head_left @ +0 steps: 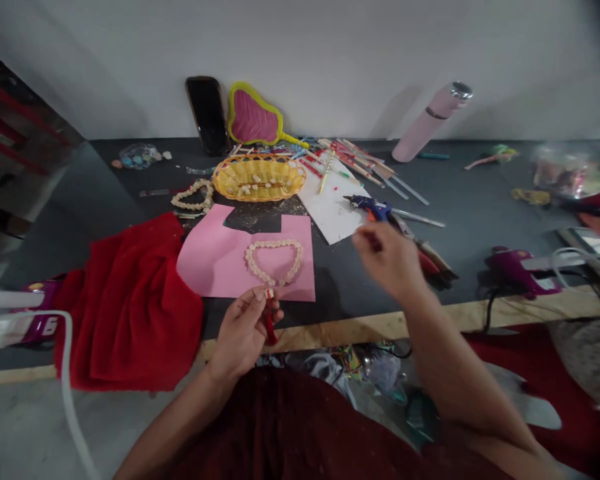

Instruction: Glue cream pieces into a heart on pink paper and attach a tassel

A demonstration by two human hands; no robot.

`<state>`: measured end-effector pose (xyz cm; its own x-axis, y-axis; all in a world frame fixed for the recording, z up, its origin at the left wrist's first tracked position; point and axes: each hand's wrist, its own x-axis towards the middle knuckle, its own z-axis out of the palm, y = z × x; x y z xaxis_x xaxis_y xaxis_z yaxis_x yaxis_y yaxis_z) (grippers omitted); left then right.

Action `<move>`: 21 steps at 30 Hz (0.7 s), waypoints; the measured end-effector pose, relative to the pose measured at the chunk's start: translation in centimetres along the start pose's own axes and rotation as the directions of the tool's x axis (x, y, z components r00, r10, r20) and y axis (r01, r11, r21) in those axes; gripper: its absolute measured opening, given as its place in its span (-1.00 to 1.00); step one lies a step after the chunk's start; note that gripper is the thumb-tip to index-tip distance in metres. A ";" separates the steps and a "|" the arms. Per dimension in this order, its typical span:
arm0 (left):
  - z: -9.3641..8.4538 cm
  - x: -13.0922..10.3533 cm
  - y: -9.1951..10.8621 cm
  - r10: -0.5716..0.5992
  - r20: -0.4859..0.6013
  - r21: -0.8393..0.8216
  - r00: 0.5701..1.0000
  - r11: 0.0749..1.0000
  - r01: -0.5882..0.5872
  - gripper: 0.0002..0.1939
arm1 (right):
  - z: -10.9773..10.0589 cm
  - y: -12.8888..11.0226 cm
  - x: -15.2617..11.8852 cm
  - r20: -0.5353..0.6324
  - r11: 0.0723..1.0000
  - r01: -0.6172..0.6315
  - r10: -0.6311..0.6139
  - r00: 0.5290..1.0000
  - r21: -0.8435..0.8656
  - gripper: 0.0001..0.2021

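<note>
Status on hands?

Left hand (243,330): grasping a narrow red piece (271,328), thumb against fingers, above the front edge of the dark table (475,207). Small cream bit (269,293) at the top end of the piece, by the thumb tip.

Right one?

Right hand (393,260): fingers curled, motion-blurred, right by the glue gun (375,206). Can't tell if it touches the gun or grips anything.

Gun position?

Blue body, orange trigger. Lies at the right side of the white sheet (325,213), nozzle pointing left over the sheet.

And the work near the left hand?

Cream loop (299,253), roughly heart-shaped, made of small pieces. Lies on the pink paper (215,260), near its right side. Left fingertips sit just beside the loop's near end; contact unclear.

Rest of the layout?

Yellow basket (259,194) behind the paper, a few cream pieces inside. Second loop (209,195) just left of the basket. Red cloth (140,300) left of the paper, draped over the front edge. Phone (208,117) leans on the back wall (330,60), yellow-rimmed pink fan (255,117) beside it. Pink bottle (425,127) stands at back right.
</note>
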<state>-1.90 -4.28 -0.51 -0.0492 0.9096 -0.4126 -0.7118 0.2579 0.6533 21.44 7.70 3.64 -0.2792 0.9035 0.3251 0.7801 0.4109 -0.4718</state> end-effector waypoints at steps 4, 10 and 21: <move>0.3 0.0 0.1 0.034 -0.013 -0.016 0.999 0.999 -0.034 -0.83 | 3.0 -7.8 -4.9 0.123 0.901 0.049 -0.112 0.986 0.432 -0.92; -0.1 -0.1 -0.4 0.093 0.004 0.026 0.996 0.995 -0.093 -0.82 | 6.6 -10.6 -6.3 0.180 0.832 -0.087 -0.015 0.984 0.548 -0.86; 0.0 0.0 -0.7 0.142 0.021 0.027 0.990 0.989 -0.142 -0.87 | 8.1 -10.7 -6.4 0.142 0.842 -0.104 0.033 0.989 0.529 -0.97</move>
<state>-1.38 -4.44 -1.01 -0.1349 0.9435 -0.3027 -0.6783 0.1348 0.7223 10.33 -1.51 -0.07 -0.3298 0.9249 0.1895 0.3903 0.3163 -0.8646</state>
